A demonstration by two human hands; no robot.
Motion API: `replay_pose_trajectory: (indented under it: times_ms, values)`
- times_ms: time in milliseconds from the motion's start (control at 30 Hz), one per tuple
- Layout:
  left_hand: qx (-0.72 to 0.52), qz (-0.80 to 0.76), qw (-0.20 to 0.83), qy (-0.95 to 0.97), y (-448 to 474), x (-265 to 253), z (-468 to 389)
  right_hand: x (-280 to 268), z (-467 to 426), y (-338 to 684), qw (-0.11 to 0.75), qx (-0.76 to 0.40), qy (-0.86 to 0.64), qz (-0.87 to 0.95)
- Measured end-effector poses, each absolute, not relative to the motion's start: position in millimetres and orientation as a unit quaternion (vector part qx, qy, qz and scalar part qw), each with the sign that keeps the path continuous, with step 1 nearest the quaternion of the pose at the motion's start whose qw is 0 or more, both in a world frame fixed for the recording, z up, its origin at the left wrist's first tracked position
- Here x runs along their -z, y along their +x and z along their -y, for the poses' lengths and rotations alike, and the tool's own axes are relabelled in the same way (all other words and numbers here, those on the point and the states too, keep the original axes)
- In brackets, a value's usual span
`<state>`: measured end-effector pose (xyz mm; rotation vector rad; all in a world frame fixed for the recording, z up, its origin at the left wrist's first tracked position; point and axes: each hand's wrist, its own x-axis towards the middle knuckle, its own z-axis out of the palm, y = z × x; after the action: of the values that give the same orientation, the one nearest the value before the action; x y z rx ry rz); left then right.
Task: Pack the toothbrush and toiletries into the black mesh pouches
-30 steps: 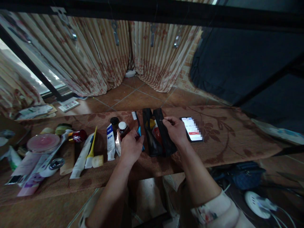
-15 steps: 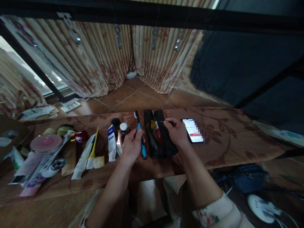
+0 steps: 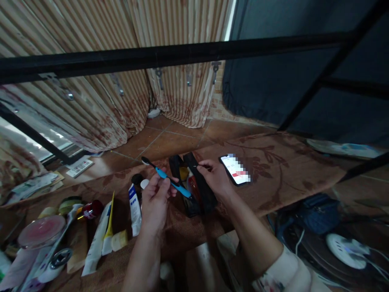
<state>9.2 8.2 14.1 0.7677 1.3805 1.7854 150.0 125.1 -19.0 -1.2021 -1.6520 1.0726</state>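
And grips a blue-and-black toothbrush in the left hand, with the fingers closed around the middle of the handle! Holds it up on a slant, with the head toward the upper left and the blue end in front of the pouch; cannot tell from here touching from hovering. Over on the other side, pinches the right edge of that black pouch in the right hand, with thumb and fingers drawn together.

Peer into the open pouch: spot something red and something yellow, too shadowed to name. Look right, near the right hand, and find a lit phone lying face up on the cloth-covered tabletop, with part of the screen pixelated.

Swing left now! See a white-and-blue tube just beside the left hand, next to a white cap half hidden behind the fingers and a dark round lid. Go further along for a yellow-handled brush, a long white tube, a shiny red container and, well apart from both hands, a round pink-topped tub.
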Motion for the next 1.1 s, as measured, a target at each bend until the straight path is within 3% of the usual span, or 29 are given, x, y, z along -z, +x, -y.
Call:
replay_pose_trajectory:
  times_ms: [200, 400, 533, 667, 933, 1100]
  values:
    - [-0.602, -0.66, 0.18, 0.412, 18.0, -27.3, -32.8, 11.5, -123.4, 155.1, 0.386, -0.44, -0.483, 0.651]
    - [-0.263, -0.829, 0.045, 0.491, 36.8, -26.9, -42.6, 3.9, -123.3, 159.8, 0.365, -0.399, -0.474, 0.695]
    - [-0.16, -0.853, 0.015, 0.496, 39.3, -25.6, -41.1, 0.1, -123.3, 162.6, 0.352, -0.377, -0.479, 0.71]
    - [-0.2, -0.84, -0.008, 0.505, 36.5, -21.0, -38.4, -1.9, -123.1, 162.8, 0.345, -0.366, -0.481, 0.718]
    - [-0.561, -0.725, 0.108, 0.384, 17.7, 2.9, -30.6, 2.7, -123.3, 161.2, 0.351, -0.372, -0.468, 0.72]
    - [-0.559, -0.747, 0.159, 0.323, 6.2, 14.4, -27.0, 0.0, -122.4, 162.0, 0.36, -0.372, -0.463, 0.719]
